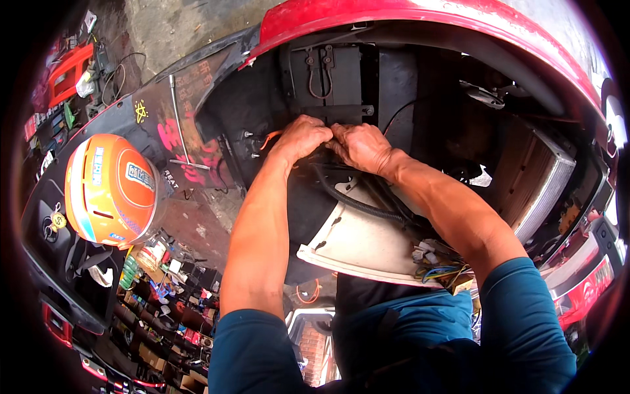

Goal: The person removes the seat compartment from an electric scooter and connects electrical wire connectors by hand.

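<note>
My left hand (306, 136) and my right hand (361, 148) meet inside the dark compartment of a red-bodied vehicle (308, 16), fingers closed around something small that they hide. An orange wire (269, 139) shows beside my left hand, near two bolt studs (251, 134) on the left wall. Just above my hands is a black metal block (335, 75) with bolted terminals and a looped cable. Below them runs a black corrugated hose (361, 207) over a pale panel (341, 240), where loose coloured wires (436, 266) lie under my right forearm.
An orange helmet (111, 187) sits at the left. A T-handled wrench (177, 115) rests on the worn panel beside it. A silver box-like unit (531, 184) stands at the right of the compartment. Assorted tools and parts (157, 289) crowd the lower left background.
</note>
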A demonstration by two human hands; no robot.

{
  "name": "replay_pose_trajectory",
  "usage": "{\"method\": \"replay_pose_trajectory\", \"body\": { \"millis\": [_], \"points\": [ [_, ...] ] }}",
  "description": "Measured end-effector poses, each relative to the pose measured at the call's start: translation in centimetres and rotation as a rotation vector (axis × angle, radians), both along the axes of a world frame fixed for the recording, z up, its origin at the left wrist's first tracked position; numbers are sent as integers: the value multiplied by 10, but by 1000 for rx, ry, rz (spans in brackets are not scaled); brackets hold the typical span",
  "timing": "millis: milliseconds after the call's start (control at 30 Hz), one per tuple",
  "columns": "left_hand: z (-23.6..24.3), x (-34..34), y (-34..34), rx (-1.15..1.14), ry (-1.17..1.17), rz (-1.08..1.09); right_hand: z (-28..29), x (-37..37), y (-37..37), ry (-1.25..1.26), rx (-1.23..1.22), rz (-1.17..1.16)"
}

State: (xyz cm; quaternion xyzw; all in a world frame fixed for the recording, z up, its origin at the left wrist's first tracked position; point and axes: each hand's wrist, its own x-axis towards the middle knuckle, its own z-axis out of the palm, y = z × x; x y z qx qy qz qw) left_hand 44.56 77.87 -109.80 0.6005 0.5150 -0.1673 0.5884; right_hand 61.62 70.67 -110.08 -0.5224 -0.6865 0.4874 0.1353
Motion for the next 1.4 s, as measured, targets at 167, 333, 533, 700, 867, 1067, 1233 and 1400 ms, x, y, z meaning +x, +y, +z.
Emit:
{"method": "replay_pose_trajectory", "body": {
  "millis": [167,333,533,700,867,1067,1233,1400],
  "points": [
    [-2,0,0,-44,-39,1,-2,3,4,-16,-22,66],
    [1,-5,-1,-53,-85,-12,0,1,7,0,-39,96],
    [9,1,-1,-89,-121,71,1,4,10,-31,-74,146],
    [8,4,0,-139,-64,161,2,4,6,-11,-72,72],
    [5,0,2,-94,-102,205,6,-8,14,-3,-157,-28],
    [-13,-7,-11,28,-141,171,1,-20,8,20,-222,-129],
    [-30,-17,-10,327,-270,-336,-1,-13,9,-51,-151,14],
    [-30,-12,-11,120,-138,-150,-8,-11,7,-48,-138,60]
  ]
}}
